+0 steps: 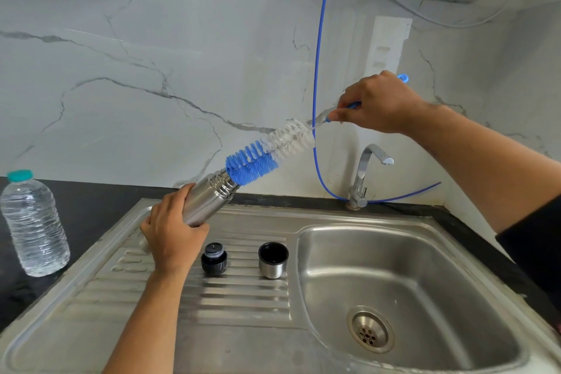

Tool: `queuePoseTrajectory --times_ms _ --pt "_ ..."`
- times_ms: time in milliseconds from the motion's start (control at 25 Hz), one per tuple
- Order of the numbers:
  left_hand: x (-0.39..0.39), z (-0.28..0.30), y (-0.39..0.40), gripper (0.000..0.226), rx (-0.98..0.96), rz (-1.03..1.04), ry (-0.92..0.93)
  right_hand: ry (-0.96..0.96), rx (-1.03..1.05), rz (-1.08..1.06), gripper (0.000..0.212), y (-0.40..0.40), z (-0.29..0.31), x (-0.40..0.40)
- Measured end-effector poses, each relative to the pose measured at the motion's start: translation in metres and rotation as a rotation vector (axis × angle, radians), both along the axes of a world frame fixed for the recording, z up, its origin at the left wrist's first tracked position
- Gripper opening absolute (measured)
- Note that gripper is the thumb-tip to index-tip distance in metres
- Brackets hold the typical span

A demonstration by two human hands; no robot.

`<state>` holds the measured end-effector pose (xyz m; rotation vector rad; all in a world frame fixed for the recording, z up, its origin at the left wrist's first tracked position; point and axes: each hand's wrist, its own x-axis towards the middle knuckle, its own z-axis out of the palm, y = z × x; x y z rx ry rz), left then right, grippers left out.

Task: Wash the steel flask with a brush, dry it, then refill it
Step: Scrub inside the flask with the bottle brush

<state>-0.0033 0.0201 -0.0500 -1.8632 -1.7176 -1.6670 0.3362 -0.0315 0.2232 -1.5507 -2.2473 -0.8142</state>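
Sink (455, 252) at 5 o'clock | flask (209, 197) gripped by left hand (173, 234) over drainboard, mouth toward 2 o'clock | brush (273, 149) pinched by right hand (379, 103), blue tip touching mouth | cup (273, 259) and stopper (214, 258) stood below at 6 o'clock

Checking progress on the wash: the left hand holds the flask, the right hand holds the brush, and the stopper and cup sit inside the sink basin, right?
Not quite. The head view shows the stopper and cup standing on the ribbed drainboard, not in the basin. The rest is right.
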Motion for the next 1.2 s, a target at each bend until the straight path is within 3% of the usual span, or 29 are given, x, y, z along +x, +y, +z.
queuePoseTrajectory --times_ms 200,440,680,720,880,960,1080,1200 --pt "0.002 0.005 0.000 0.088 0.016 -0.065 0.075 -0.097 -0.250 -0.108 0.046 -0.007 -0.002 -0.006" --pt "-0.016 0.001 -0.012 0.088 0.005 -0.047 0.096 -0.152 -0.011 0.110 0.044 -0.019 -0.016 -0.010" --pt "-0.016 -0.008 -0.016 0.090 -0.007 -0.075 0.149 -0.063 -0.540 -0.111 0.051 -0.020 -0.028 -0.033" --pt "-0.016 -0.007 -0.016 0.090 -0.006 -0.084 0.148 -0.046 -0.550 -0.101 0.052 -0.022 -0.030 -0.033" --pt "-0.016 -0.005 -0.015 0.089 -0.019 -0.101 0.095 -0.296 -0.103 0.037 0.050 -0.033 -0.027 -0.031" --pt "-0.013 -0.005 -0.017 0.089 -0.003 -0.105 0.085 -0.297 -0.126 0.028 0.052 -0.035 -0.025 -0.037" --pt "-0.010 -0.006 -0.019 0.087 0.011 -0.106 0.088 -0.182 -0.349 -0.005 0.052 -0.027 -0.033 -0.059" --pt "-0.013 -0.005 -0.018 0.086 0.009 -0.113 0.098 -0.260 -0.291 0.047 0.052 -0.020 -0.040 -0.066"
